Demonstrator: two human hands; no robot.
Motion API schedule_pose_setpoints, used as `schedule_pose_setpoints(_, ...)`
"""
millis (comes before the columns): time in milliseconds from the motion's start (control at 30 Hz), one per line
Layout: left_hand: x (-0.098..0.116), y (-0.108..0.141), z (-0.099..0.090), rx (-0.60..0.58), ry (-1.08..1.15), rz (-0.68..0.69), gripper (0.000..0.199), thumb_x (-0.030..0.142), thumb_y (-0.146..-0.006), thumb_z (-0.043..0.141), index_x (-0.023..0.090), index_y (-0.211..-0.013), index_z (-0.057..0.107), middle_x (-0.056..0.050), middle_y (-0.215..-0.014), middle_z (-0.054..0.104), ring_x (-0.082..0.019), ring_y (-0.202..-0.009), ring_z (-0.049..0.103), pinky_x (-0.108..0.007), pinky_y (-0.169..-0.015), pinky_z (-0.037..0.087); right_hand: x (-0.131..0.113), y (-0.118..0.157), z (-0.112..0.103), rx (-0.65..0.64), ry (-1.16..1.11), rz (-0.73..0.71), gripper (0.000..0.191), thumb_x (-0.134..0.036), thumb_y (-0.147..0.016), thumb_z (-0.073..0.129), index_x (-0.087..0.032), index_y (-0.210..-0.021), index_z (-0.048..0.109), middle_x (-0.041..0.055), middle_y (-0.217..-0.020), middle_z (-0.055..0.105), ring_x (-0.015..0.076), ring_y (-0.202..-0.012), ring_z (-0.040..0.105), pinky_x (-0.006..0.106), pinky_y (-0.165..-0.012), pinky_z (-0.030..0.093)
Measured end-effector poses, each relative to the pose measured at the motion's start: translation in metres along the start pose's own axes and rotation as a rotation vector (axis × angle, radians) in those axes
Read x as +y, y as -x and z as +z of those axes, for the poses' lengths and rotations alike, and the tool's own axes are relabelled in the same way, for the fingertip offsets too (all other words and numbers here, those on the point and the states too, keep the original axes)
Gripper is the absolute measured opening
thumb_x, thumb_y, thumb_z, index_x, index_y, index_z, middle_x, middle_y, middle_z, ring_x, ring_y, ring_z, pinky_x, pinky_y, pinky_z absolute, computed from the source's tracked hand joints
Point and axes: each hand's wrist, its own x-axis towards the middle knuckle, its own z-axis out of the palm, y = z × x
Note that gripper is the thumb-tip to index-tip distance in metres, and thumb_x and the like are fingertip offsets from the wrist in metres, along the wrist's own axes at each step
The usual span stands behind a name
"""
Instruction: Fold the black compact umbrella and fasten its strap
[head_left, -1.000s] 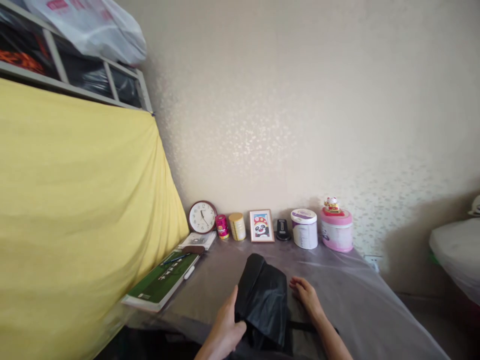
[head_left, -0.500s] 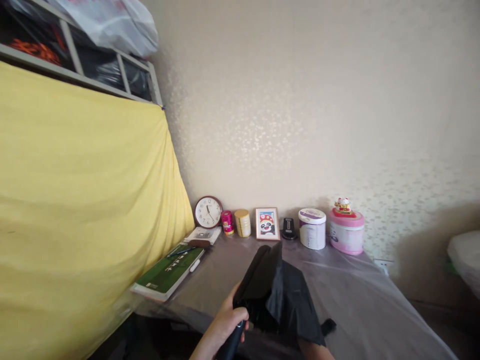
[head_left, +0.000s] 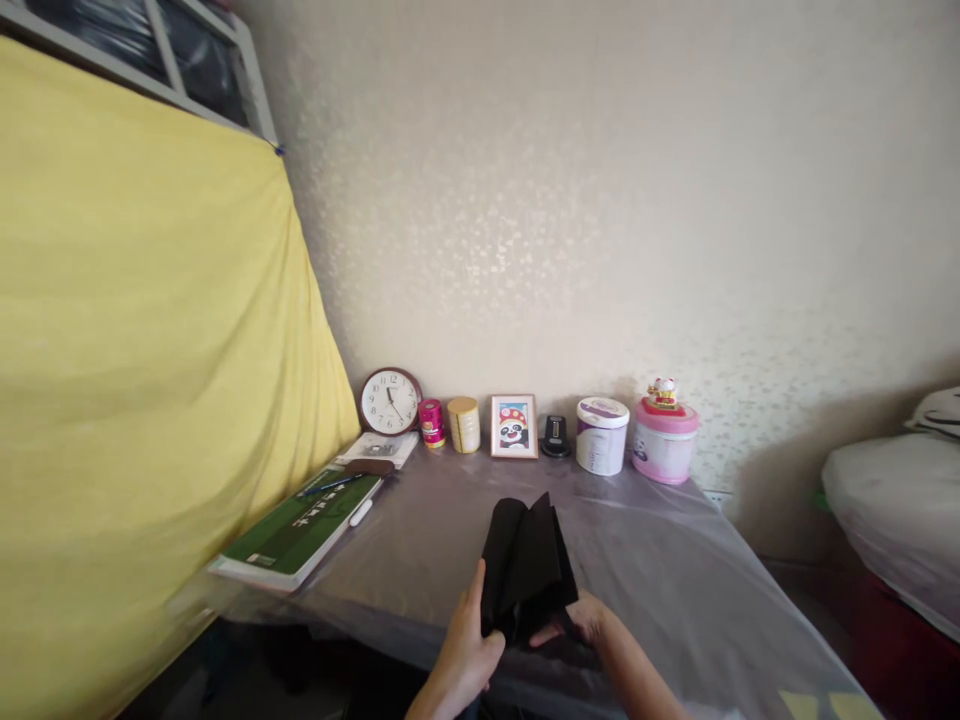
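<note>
A black folded item [head_left: 529, 560], with loose flaps standing up at its top, is held over the near part of the table. My left hand [head_left: 472, 640] grips its lower left side, thumb across the near edge. At its lower right, my right hand [head_left: 581, 618] is closed on the same item, partly hidden by a flap.
Along the wall stand a clock [head_left: 391, 401], a pink can [head_left: 432, 423], a yellow-lidded jar [head_left: 464, 425], a panda picture [head_left: 514, 427], a black device [head_left: 555, 437] and two tins [head_left: 602, 437]. A green book [head_left: 300, 530] lies left, beside a yellow cloth [head_left: 150, 350].
The black item now appears narrower and more folded together. My right hand, mostly hidden behind it before, shows at its lower right. The whole view has shifted.
</note>
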Motion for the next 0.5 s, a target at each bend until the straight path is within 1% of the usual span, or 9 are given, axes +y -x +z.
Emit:
schedule_pose_setpoints(33,-0.002,0.000,0.002,0.028,-0.084,0.044,0.084,0.009,-0.066,0.039,0.026,-0.139,0.000,-0.012,-0.134,0.036,-0.011,-0.073,0.060,-0.022,-0.057,0.048,0.002,0.002,-0.006,-0.017,-0.017,0.014,0.032,-0.039,-0.055,0.072,-0.022,-0.081,0.068,0.0002,-0.073,0.068,0.0221,-0.069,0.063,0.031,-0.066,0.051)
schedule_pose_setpoints(67,-0.005,-0.001,0.004,0.056,-0.166,0.088,0.084,0.007,-0.066,0.039,0.023,-0.139,0.002,-0.011,-0.135,0.036,-0.013,-0.088,0.059,-0.022,-0.068,0.047,0.003,0.003,-0.013,-0.029,-0.023,0.017,0.036,-0.038,-0.054,0.071,-0.021,-0.086,0.068,0.0016,-0.077,0.069,0.0234,-0.074,0.063,0.032,-0.069,0.051)
schedule_pose_setpoints(100,-0.006,-0.001,0.005,0.080,-0.239,0.124,0.083,0.006,-0.065,0.039,0.020,-0.139,0.003,-0.011,-0.134,0.037,-0.014,-0.100,0.055,-0.021,-0.078,0.044,0.004,0.003,-0.020,-0.024,-0.024,0.022,0.038,-0.037,-0.058,0.067,-0.020,-0.092,0.067,0.0037,-0.083,0.070,0.0241,-0.079,0.063,0.033,-0.073,0.050)
schedule_pose_setpoints(167,-0.008,-0.002,0.008,0.095,-0.340,0.154,0.083,0.004,-0.065,0.038,0.016,-0.139,0.002,-0.011,-0.132,0.040,-0.014,-0.110,0.049,-0.020,-0.087,0.038,0.003,0.000,-0.034,0.046,-0.005,0.064,0.036,-0.035,-0.069,0.053,-0.018,-0.098,0.065,0.0083,-0.091,0.069,0.0248,-0.087,0.062,0.035,-0.079,0.047)
schedule_pose_setpoints(233,-0.008,-0.001,0.009,0.090,-0.398,0.133,0.083,0.004,-0.067,0.038,0.017,-0.139,-0.001,-0.011,-0.131,0.041,-0.014,-0.107,0.052,-0.020,-0.086,0.038,-0.001,-0.004,-0.043,0.160,0.054,0.117,0.036,-0.033,-0.076,0.039,-0.017,-0.095,0.064,0.0118,-0.094,0.067,0.0256,-0.089,0.060,0.037,-0.082,0.044)
schedule_pose_setpoints(300,-0.006,-0.001,0.010,0.085,-0.425,0.117,0.083,0.005,-0.068,0.038,0.019,-0.139,-0.002,-0.011,-0.130,0.041,-0.014,-0.102,0.055,-0.020,-0.083,0.039,-0.011,-0.006,-0.049,0.249,0.123,0.155,0.037,-0.036,-0.079,0.033,-0.017,-0.088,0.064,0.0122,-0.092,0.066,0.0256,-0.087,0.060,0.036,-0.080,0.043)
schedule_pose_setpoints(367,-0.005,0.000,0.010,0.083,-0.436,0.117,0.083,0.005,-0.068,0.038,0.020,-0.139,-0.003,-0.011,-0.130,0.041,-0.015,-0.098,0.057,-0.020,-0.081,0.039,-0.023,-0.006,-0.050,0.263,0.164,0.184,0.038,-0.041,-0.082,0.031,-0.020,-0.083,0.063,0.0091,-0.085,0.067,0.0237,-0.082,0.061,0.032,-0.075,0.043)
schedule_pose_setpoints(433,-0.004,0.000,0.011,0.080,-0.441,0.123,0.083,0.005,-0.068,0.038,0.021,-0.139,-0.004,-0.012,-0.130,0.041,-0.015,-0.096,0.058,-0.020,-0.079,0.040,-0.033,-0.005,-0.049,0.233,0.179,0.221,0.040,-0.046,-0.083,0.030,-0.022,-0.077,0.061,0.0058,-0.074,0.066,0.0218,-0.073,0.061,0.030,-0.067,0.042)
schedule_pose_setpoints(500,-0.004,0.000,0.012,0.077,-0.451,0.122,0.083,0.005,-0.069,0.038,0.021,-0.139,-0.005,-0.012,-0.130,0.040,-0.015,-0.094,0.058,-0.020,-0.077,0.040,-0.040,-0.005,-0.046,0.221,0.191,0.254,0.038,-0.050,-0.081,0.036,-0.021,-0.070,0.058,0.0039,-0.065,0.063,0.0207,-0.066,0.059,0.029,-0.061,0.040)
